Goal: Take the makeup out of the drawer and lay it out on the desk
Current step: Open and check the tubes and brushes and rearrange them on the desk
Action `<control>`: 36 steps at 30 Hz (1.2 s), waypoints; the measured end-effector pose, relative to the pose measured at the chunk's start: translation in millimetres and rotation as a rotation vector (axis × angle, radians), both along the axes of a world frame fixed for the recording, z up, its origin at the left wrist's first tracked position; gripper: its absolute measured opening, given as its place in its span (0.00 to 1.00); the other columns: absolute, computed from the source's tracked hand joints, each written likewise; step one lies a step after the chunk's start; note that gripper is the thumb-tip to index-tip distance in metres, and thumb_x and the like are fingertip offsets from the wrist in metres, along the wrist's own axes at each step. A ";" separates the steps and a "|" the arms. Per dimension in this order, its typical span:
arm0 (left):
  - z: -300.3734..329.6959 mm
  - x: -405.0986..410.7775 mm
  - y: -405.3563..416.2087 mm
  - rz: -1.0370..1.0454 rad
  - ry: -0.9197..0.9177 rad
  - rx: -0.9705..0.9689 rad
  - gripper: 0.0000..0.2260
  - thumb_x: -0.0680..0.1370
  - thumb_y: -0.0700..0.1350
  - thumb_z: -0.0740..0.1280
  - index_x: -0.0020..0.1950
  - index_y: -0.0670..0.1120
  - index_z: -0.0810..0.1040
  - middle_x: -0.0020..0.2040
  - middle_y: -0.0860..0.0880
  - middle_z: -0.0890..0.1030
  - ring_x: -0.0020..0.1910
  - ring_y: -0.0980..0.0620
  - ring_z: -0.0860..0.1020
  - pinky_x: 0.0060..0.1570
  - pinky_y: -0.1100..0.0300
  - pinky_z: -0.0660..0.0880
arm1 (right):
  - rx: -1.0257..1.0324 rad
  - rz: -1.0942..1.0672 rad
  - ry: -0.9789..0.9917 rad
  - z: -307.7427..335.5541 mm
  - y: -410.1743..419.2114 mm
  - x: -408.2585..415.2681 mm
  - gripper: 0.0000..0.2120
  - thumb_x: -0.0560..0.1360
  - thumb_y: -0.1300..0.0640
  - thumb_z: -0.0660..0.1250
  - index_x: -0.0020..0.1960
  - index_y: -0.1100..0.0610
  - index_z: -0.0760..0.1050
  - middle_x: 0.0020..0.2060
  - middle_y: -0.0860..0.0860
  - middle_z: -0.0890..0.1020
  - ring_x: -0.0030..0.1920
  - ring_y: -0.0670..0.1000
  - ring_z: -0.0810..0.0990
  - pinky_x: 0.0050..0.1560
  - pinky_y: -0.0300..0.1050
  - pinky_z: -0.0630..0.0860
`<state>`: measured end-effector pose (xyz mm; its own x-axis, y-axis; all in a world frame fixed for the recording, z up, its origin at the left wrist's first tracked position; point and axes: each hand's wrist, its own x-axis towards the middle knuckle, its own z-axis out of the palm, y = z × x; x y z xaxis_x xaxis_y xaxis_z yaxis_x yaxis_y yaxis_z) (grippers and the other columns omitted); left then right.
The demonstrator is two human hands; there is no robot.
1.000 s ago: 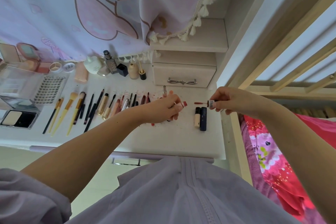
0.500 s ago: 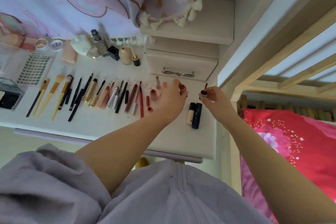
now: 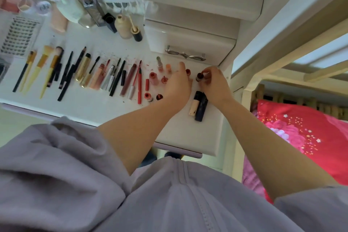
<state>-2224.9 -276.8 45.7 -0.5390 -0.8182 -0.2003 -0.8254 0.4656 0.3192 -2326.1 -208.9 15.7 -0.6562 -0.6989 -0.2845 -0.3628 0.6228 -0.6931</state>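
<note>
Over the right part of the white desk (image 3: 98,108), my left hand (image 3: 177,85) pinches a small red lip tube (image 3: 188,72) at its thumb side. Just to its right, my right hand (image 3: 214,83) curls round a dark red lip gloss tube (image 3: 199,76). Both hands sit in front of the small white drawer box (image 3: 188,43), which is closed and has a bow-shaped handle (image 3: 185,55). Small red and pink lip tubes (image 3: 153,77) stand left of my left hand. A beige tube (image 3: 193,107) and a dark tube (image 3: 201,109) lie below my right hand.
Brushes (image 3: 43,66), pencils and glosses (image 3: 113,77) lie in a row across the desk. Bottles (image 3: 123,26) stand along the back under a fringed cloth. A lash tray (image 3: 18,37) is at far left. A bed with red bedding (image 3: 301,133) and its frame border the desk's right edge.
My hands have come together and dropped toward the desk near the drawer box. The wand held out by my right hand is back at its dark tube. The view has tilted down.
</note>
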 end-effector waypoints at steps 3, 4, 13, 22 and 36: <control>2.0 16.7 15.5 0.054 0.248 0.279 0.09 0.80 0.47 0.61 0.54 0.46 0.62 0.45 0.44 0.76 0.45 0.44 0.78 0.39 0.52 0.78 | 0.039 -0.018 0.006 2.8 18.2 -4.3 0.15 0.76 0.58 0.65 0.61 0.58 0.71 0.52 0.53 0.76 0.47 0.47 0.74 0.50 0.39 0.70; 2.7 22.8 22.5 0.054 0.285 0.330 0.10 0.80 0.47 0.60 0.55 0.44 0.62 0.43 0.43 0.76 0.42 0.43 0.79 0.38 0.49 0.78 | 0.059 0.002 0.038 4.5 24.8 -4.5 0.14 0.76 0.56 0.65 0.60 0.58 0.72 0.54 0.53 0.76 0.49 0.47 0.75 0.51 0.39 0.69; -20.9 28.5 45.5 -0.098 0.032 0.306 0.13 0.80 0.52 0.57 0.54 0.42 0.65 0.49 0.44 0.77 0.43 0.45 0.78 0.34 0.56 0.67 | 0.276 0.276 0.368 15.6 25.5 16.5 0.14 0.77 0.48 0.61 0.57 0.55 0.77 0.58 0.54 0.74 0.61 0.56 0.69 0.59 0.53 0.69; 1.7 45.8 26.0 -0.245 0.031 0.189 0.11 0.80 0.47 0.57 0.57 0.42 0.68 0.52 0.45 0.72 0.38 0.47 0.73 0.32 0.57 0.65 | 0.225 0.224 0.317 41.5 19.9 32.4 0.17 0.78 0.42 0.57 0.51 0.54 0.77 0.50 0.50 0.79 0.53 0.53 0.75 0.54 0.50 0.70; 80.3 87.7 -18.5 -0.636 0.309 0.431 0.08 0.82 0.51 0.52 0.48 0.52 0.69 0.36 0.52 0.73 0.33 0.59 0.70 0.39 0.60 0.64 | -0.062 0.194 -0.351 138.2 35.9 54.7 0.11 0.80 0.53 0.59 0.45 0.58 0.74 0.28 0.46 0.73 0.26 0.44 0.66 0.28 0.36 0.66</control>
<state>-2137.2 -295.3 126.0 -0.9552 -0.2243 -0.1931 -0.2914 0.5990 0.7459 -2271.4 -173.0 154.0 -0.3804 -0.8232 -0.4214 -0.2043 0.5192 -0.8299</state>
